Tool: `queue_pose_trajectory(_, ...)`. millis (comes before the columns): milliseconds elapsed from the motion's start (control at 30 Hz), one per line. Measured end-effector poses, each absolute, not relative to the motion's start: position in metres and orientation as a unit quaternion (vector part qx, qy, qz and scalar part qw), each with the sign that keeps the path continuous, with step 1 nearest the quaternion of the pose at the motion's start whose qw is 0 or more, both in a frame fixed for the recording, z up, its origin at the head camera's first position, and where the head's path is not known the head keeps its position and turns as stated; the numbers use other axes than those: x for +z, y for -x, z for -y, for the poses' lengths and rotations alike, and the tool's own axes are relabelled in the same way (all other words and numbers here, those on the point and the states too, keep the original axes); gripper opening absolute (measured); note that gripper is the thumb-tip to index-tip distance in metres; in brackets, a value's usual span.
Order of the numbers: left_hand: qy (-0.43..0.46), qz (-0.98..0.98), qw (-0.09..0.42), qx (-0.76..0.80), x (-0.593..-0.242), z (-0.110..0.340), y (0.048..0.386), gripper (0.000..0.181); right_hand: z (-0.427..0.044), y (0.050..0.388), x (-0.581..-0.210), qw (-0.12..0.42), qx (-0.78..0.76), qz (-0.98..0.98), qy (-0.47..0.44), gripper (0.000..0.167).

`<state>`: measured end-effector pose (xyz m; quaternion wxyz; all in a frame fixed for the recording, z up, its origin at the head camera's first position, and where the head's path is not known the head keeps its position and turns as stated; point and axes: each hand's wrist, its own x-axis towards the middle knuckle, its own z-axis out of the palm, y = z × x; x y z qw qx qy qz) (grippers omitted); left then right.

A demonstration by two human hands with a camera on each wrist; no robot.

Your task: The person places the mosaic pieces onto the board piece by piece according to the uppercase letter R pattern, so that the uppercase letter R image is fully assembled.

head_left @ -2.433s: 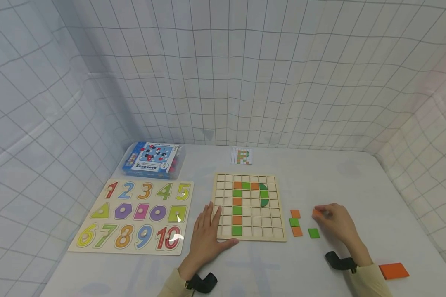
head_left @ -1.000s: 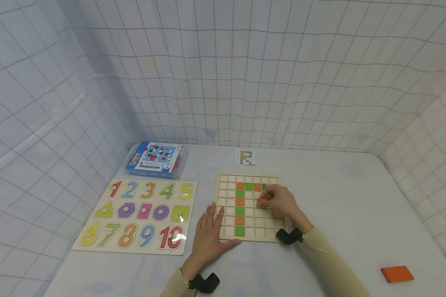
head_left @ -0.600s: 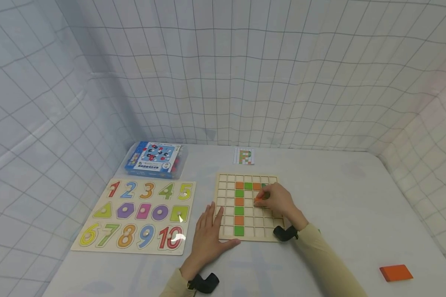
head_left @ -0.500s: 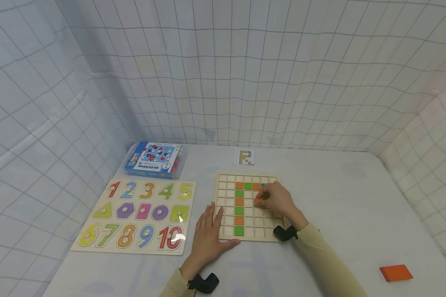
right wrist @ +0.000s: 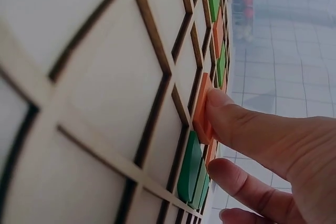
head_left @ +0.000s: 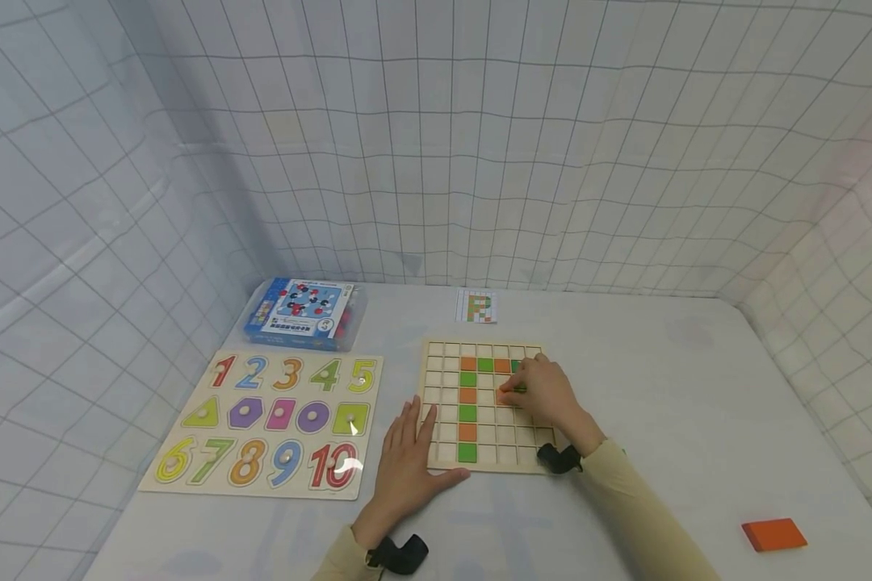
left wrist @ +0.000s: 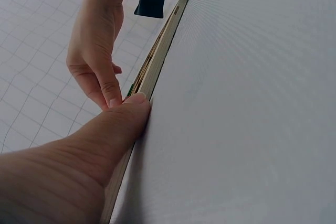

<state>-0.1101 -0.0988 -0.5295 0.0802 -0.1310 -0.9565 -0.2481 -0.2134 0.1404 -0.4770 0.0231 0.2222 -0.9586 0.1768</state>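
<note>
A wooden grid board [head_left: 510,458] lies on the table, with orange and green tiles set in several of its cells. My right hand [head_left: 550,395] is over the board's right part, thumb and fingers bent around an orange square tile [right wrist: 203,107] at a cell beside the dark green rounded tile [right wrist: 190,171]. In the right wrist view the thumb touches that orange tile, while the index fingertip is close to its lower end. My left hand [head_left: 407,461] lies with fingers extended along the board's left edge; its thumb [left wrist: 118,127] is against the near edge.
To the left lies a number and shape puzzle board [head_left: 369,367], with a clear-lidded box [head_left: 305,313] behind it. Behind the grid board is a small pattern card [head_left: 477,307]. An orange block [head_left: 773,534] sits at the front right. Gridded cloth surrounds the table.
My right hand has brought the orange tile from the right side of the table onto the board. Lately the tile has come down a little at its cell. The left hand stays put.
</note>
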Motion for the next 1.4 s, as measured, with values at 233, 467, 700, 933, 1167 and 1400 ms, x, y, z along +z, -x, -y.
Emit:
queue_pose_trajectory(233,0.136,0.956,0.08,-0.249,-0.531,0.099,0.11,0.105,-0.143,0.212,-0.478,0.018,0.203,0.955,-0.217,0.015)
queue_pose_trajectory(467,0.143,0.951,0.086,-0.262,-0.53,0.099,0.111,0.103,-0.15,0.212,-0.486,0.011,0.257,0.938,-0.231,0.02)
queue_pose_trajectory(700,0.145,0.949,0.097,-0.262,-0.529,0.099,0.111,0.102,-0.165,0.209,-0.486,0.063,0.331,0.906,-0.254,0.023)
queue_pose_trajectory(933,0.141,0.951,0.091,-0.262,-0.527,0.1,0.11,0.103,-0.191,0.2,-0.485,0.073,0.365,0.908,-0.192,0.036)
queue_pose_trajectory(1167,0.142,0.952,0.092,-0.257,-0.528,0.1,0.11,0.103,-0.215,0.189,-0.483,0.058,0.36,0.922,-0.129,0.045)
queue_pose_trajectory(1400,0.143,0.951,0.098,-0.257,-0.529,0.099,0.11,0.103,-0.233,0.176,-0.483,0.026,0.325,0.943,-0.066,0.05)
